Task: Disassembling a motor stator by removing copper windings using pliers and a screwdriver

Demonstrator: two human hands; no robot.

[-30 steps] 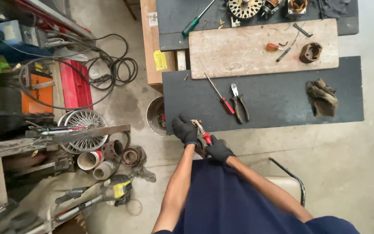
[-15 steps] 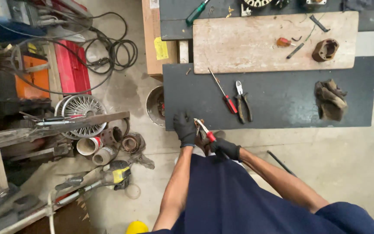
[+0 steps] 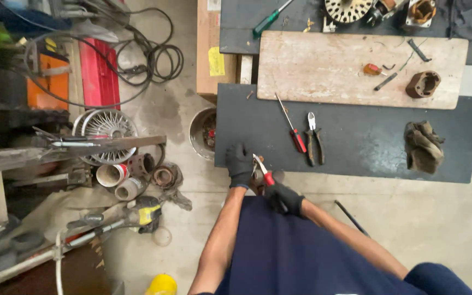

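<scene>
Left hand (image 3: 240, 164) shifted slightly toward 9 o'clock, gloved fingers clasped round small rusty part (image 3: 257, 181); right hand (image 3: 284, 198) unchanged, gripping red-handled tool (image 3: 263, 170); work continuing in place

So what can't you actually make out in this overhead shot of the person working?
- Head view: the small part under the left hand is covered by the black gloves.
- The red-handled tool: its grip end vanishes inside the right hand.
- The bucket: half tucked under the dark mat, contents unclear.
- The round metal part is cut off by the top edge.
</scene>
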